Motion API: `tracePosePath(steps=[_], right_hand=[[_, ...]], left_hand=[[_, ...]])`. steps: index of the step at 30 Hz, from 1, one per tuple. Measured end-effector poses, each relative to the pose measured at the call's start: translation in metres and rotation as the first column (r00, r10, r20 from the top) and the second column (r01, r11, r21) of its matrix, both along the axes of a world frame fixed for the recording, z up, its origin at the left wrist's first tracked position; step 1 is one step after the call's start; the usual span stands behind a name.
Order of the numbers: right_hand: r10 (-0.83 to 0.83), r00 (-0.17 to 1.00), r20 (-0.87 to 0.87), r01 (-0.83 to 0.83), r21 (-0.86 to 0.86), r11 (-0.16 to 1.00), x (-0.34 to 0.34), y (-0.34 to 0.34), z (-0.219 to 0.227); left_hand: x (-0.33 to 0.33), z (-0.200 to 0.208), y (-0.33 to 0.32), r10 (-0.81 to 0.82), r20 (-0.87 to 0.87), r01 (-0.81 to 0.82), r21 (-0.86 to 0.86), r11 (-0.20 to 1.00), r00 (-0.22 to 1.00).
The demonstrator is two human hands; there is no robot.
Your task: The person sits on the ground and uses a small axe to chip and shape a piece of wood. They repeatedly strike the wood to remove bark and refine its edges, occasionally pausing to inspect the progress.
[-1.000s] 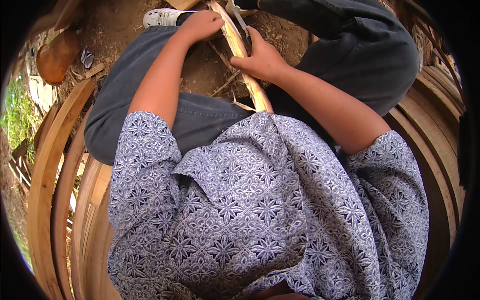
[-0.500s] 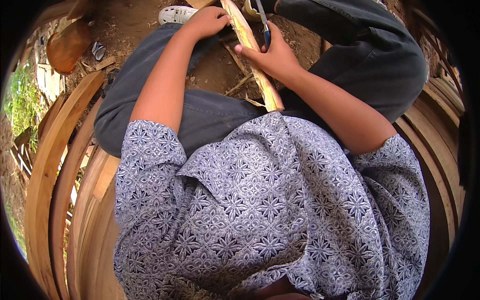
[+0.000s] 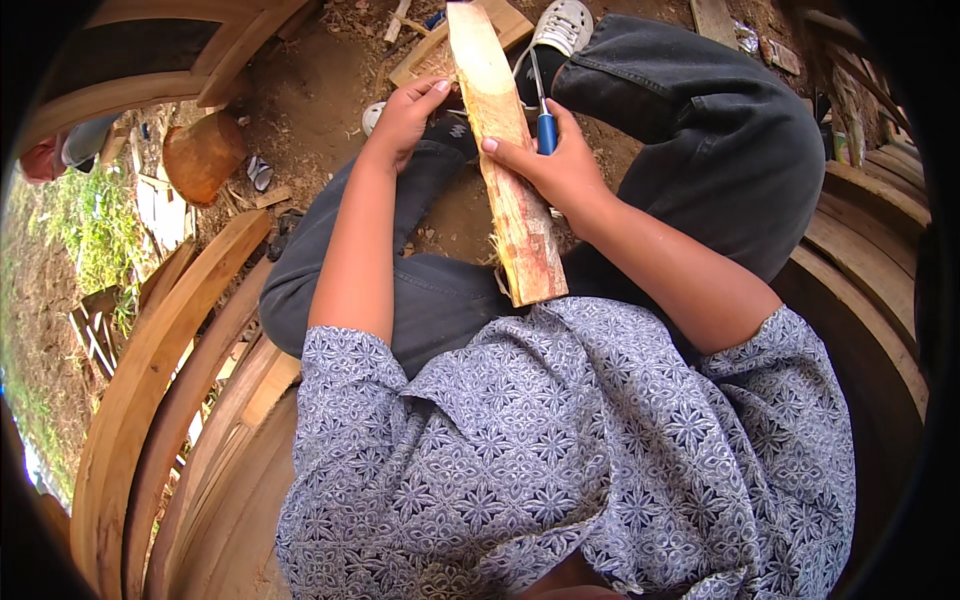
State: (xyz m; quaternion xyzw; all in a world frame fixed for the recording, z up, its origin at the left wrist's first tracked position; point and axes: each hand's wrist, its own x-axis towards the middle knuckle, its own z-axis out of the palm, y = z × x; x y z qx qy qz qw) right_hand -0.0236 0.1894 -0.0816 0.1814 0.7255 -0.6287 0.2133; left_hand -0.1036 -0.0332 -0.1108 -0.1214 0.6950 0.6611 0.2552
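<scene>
We have the wooden board (image 3: 505,150) over the gap between our dark-trousered legs (image 3: 700,110), its broad face up and its near end against or just above our patterned shirt (image 3: 560,420); we cannot tell which. Our left hand (image 3: 410,122) is curled narrow at the board's left edge, thumb up, apparently steadying it, though its fingers are partly hidden. Our right hand (image 3: 562,165) holds a blue-handled knife (image 3: 546,132) along the board's right edge, blade pointing away from us, with the thumb lying on the board's face. Beyond the board's far end sits a pale wooden block (image 3: 510,25).

The board's far part looks pale and smooth; its near part is rough and reddish, with a ragged left edge. We judge the step in hand as turning or checking the board during shaving. Another cut would call for a firm left grip, fingers clear of the blade, and the knife set against rough wood.
</scene>
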Motion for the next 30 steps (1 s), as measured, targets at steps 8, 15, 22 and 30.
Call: tracePosePath(steps=[8,15,22,30], right_hand=[[-0.003,0.996,-0.085,-0.014,-0.197,0.98,-0.044,-0.004,0.023],[0.022,0.973,-0.231,0.01,0.133,0.991,-0.054,-0.007,-0.029],[0.041,0.967,-0.253,0.041,0.31,0.95,-0.058,-0.004,-0.052],[0.028,0.974,-0.225,0.011,0.171,0.985,-0.051,-0.013,-0.039]], left_hand=[[-0.017,0.063,-0.012,0.278,-0.201,-0.19,0.37,0.909,0.939],[0.009,0.045,-0.013,0.238,-0.239,-0.212,0.128,0.969,0.942],[0.021,-0.019,-0.02,0.384,-0.252,-0.373,0.092,0.923,0.888],[0.03,-0.04,-0.035,0.56,-0.261,-0.575,0.022,0.818,0.786]])
